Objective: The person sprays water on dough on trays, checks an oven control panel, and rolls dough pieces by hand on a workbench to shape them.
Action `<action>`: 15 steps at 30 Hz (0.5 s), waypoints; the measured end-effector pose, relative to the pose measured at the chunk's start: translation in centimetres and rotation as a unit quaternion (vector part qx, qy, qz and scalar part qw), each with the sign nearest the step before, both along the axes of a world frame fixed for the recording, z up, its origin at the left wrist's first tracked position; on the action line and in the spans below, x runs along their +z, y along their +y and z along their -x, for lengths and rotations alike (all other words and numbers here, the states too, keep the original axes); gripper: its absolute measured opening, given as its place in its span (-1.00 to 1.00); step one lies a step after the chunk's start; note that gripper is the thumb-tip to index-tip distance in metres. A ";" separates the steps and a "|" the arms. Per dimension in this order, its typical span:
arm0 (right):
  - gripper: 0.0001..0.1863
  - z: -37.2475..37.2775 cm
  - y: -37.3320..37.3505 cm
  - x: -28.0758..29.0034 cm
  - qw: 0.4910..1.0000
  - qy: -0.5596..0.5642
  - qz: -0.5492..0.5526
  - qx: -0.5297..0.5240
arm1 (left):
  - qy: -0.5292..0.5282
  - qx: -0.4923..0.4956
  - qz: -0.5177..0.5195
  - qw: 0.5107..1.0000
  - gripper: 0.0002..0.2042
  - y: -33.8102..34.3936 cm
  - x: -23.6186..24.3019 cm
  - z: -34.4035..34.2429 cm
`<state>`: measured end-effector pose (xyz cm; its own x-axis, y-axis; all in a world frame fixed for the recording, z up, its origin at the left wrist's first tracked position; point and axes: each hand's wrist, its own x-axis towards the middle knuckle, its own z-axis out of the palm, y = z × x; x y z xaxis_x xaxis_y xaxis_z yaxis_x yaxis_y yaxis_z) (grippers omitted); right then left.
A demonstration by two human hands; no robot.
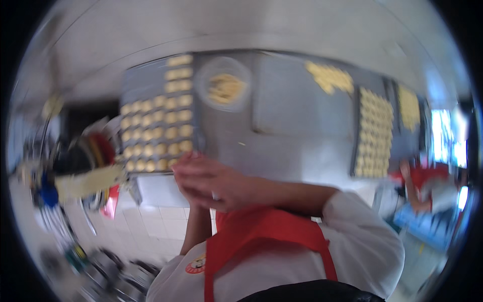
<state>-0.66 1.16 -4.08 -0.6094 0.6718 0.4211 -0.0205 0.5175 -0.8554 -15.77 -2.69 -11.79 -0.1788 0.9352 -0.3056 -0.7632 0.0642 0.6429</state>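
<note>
My right hand (214,178) lies over my left hand (188,189) at the near edge of the steel table (229,156), their fingers curled and pressed together; whatever is between the palms is hidden. Just beyond them is a dark tray (132,85) holding rows of pale round dough pieces (158,116). Behind and to the right of that tray sits a clear round bowl (224,63) with pale yellow pieces (224,88) inside. The picture is somewhat blurred.
A large tray (292,105) holds a pile of dough pieces (329,75); filled trays (372,131) stand at right. A co-worker (422,186) in red and white works at the right. Pots (103,272) are below left; a yellowish board (88,178) is left.
</note>
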 end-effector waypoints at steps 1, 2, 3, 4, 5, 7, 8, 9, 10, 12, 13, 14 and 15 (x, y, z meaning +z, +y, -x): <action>-0.38 -2.5 0.1 -1.0 0.998 -0.020 -0.050 -0.020 | -0.080 -0.061 0.018 0.995 -0.28 1.5 2.3 -4.1; -0.35 -5.2 0.5 -2.0 0.994 -0.043 -0.100 -0.034 | -0.157 -0.123 0.044 0.979 -0.25 3.0 4.8 -8.3; -0.32 -8.1 1.1 -3.3 0.985 -0.064 -0.154 -0.037 | -0.170 -0.182 0.032 0.968 -0.24 3.5 5.3 -11.1; -0.32 -12.4 1.8 -4.3 0.975 -0.151 -0.136 -0.084 | -0.187 -0.230 0.013 0.955 -0.23 4.0 6.0 -13.6; -0.32 -17.7 2.7 -5.8 0.956 -0.238 -0.119 -0.125 | -0.151 -0.261 -0.002 0.954 -0.28 4.3 6.8 -15.7; -0.44 -28.0 4.3 -12.1 0.855 -0.322 -0.169 -0.370 | -0.070 -0.306 -0.023 0.949 -0.36 3.3 7.9 -18.5; -0.48 -32.3 4.6 -13.0 0.827 -0.296 -0.110 -0.465 | 0.051 -0.327 -0.058 0.942 -0.41 3.0 7.6 -19.3; -0.52 -35.6 4.9 -13.6 0.791 -0.264 -0.048 -0.549 | 0.173 -0.342 -0.090 0.919 -0.46 2.7 7.2 -19.9; -0.53 -38.0 5.6 -13.6 0.800 -0.254 -0.017 -0.543 | 0.292 -0.354 -0.116 0.881 -0.51 2.5 6.4 -20.5; -0.55 -41.9 7.6 -12.5 0.815 -0.233 0.037 -0.530 | 0.341 -0.358 -0.003 0.869 -0.60 3.7 3.7 -23.3; -0.58 -43.9 8.5 -13.6 0.806 -0.296 0.024 -0.513 | 0.362 -0.371 0.005 0.855 -0.61 4.8 2.0 -25.4; -0.61 -45.3 9.4 -15.5 0.790 -0.359 0.013 -0.497 | 0.384 -0.384 0.012 0.840 -0.62 6.0 0.4 -27.7; -0.65 -46.0 10.2 -16.9 0.770 -0.423 0.003 -0.477 | 0.404 -0.395 -0.019 0.825 -0.61 6.9 -1.3 -29.9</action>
<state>45.34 11.39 -20.96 0.1091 0.9843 0.1385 0.9330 -0.0533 -0.3559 14.15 4.23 -13.12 0.3596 0.8642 -0.3519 0.1854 0.3035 0.9346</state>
